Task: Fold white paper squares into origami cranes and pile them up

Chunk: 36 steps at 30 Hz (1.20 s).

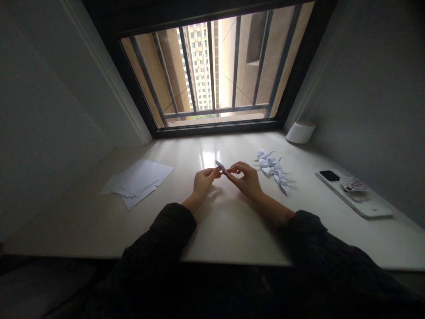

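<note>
A small piece of folded white paper [220,166] is held just above the middle of a pale tabletop [229,241], near its far side, between a person's two bare hands. The left hand [203,180] pinches it from the left, fingers curled in; the right hand [247,178] pinches it from the right between thumb and fingertips. The piece is narrow and pointed toward the far left; its exact folds are too small to make out, but it looks partly worked, its shape not yet spread out like the finished ones. Just right of the right hand, a cluster of folded paper figures [271,165] with thin points and spread wings lies in a slanting row, seemingly complete; they overlap too much to count surely. Well to the left, a loose, fanned pile of flat white sheets [142,175] shows no folding, so by the look of it a good share of the paper remains unused. Farther right lies a phone [355,195] with a decorated grip on its back. At the far right corner sits a short white container [300,132], beside a barred window [211,66] letting in daylight.
</note>
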Each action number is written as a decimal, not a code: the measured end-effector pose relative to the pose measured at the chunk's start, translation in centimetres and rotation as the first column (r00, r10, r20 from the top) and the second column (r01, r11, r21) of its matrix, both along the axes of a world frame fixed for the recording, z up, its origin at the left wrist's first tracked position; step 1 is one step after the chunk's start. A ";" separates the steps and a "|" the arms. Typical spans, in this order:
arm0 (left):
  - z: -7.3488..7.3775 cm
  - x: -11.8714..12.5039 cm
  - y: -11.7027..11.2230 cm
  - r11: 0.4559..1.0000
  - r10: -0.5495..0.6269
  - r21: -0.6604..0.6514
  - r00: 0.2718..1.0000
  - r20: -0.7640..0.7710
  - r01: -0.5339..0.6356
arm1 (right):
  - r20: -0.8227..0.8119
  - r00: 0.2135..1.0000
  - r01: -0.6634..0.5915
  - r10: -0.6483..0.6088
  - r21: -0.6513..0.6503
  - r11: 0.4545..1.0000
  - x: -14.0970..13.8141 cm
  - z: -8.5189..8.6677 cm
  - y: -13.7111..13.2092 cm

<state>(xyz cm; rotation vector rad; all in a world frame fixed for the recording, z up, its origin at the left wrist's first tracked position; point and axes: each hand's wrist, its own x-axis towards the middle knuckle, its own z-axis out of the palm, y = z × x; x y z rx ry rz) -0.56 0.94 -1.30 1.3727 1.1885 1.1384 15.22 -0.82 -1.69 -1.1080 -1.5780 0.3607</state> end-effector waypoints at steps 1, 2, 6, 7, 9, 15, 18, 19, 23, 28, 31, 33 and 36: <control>0.0 0.1 0.0 1.000 0.010 0.003 1.000 0.010 -0.010 | 0.069 0.997 0.032 -0.035 0.047 0.998 0.1 0.0 0.0; 0.1 0.1 -0.1 1.000 0.013 0.008 1.000 0.026 -0.013 | 0.126 0.990 0.056 -0.067 0.088 0.994 0.2 0.0 0.0; 0.3 0.4 -0.4 0.999 -0.038 0.026 0.997 0.070 0.036 | 0.262 0.957 0.072 -0.127 0.209 0.975 0.5 -0.1 0.1; 0.3 0.5 -0.4 0.998 -0.050 0.032 0.996 0.067 0.048 | 0.280 0.952 0.064 -0.127 0.224 0.972 0.5 -0.1 0.1; 0.4 0.4 -0.5 0.997 -0.061 0.047 0.997 0.054 0.059 | 0.306 0.946 0.036 -0.108 0.233 0.972 0.4 -0.1 0.1; 0.2 -0.2 0.2 0.995 0.017 0.100 1.000 0.009 -0.017 | 0.262 0.958 -0.167 0.119 0.169 0.971 0.2 0.1 -0.1; 0.1 -0.6 0.6 0.991 0.035 0.129 0.999 0.006 -0.035 | 0.235 0.946 -0.257 0.222 0.132 0.957 0.3 0.1 0.1; 0.1 -0.7 0.6 0.991 0.034 0.133 0.999 0.006 -0.034 | 0.235 0.941 -0.278 0.244 0.126 0.952 0.3 0.1 0.1; 0.2 -0.6 0.6 0.993 -0.018 0.118 1.000 0.006 0.017 | 0.227 0.940 -0.291 0.256 0.132 0.948 0.4 -0.2 0.5; 0.1 -0.4 0.3 0.994 -0.083 0.066 0.997 -0.007 0.084 | 0.177 0.961 -0.240 0.211 0.160 0.957 0.5 -0.5 0.8; 0.0 -0.3 0.3 0.995 -0.096 0.042 0.995 0.017 0.095 | 0.167 0.963 -0.237 0.210 0.163 0.958 0.6 -0.6 0.9; 0.0 -0.2 0.3 0.993 -0.107 0.046 0.994 0.027 0.106 | 0.163 0.964 -0.237 0.210 0.165 0.958 0.7 -0.6 0.9; -0.1 -0.3 0.3 0.990 -0.125 0.070 0.992 0.018 0.123 | 0.163 0.962 -0.245 0.218 0.174 0.954 0.7 -0.6 0.9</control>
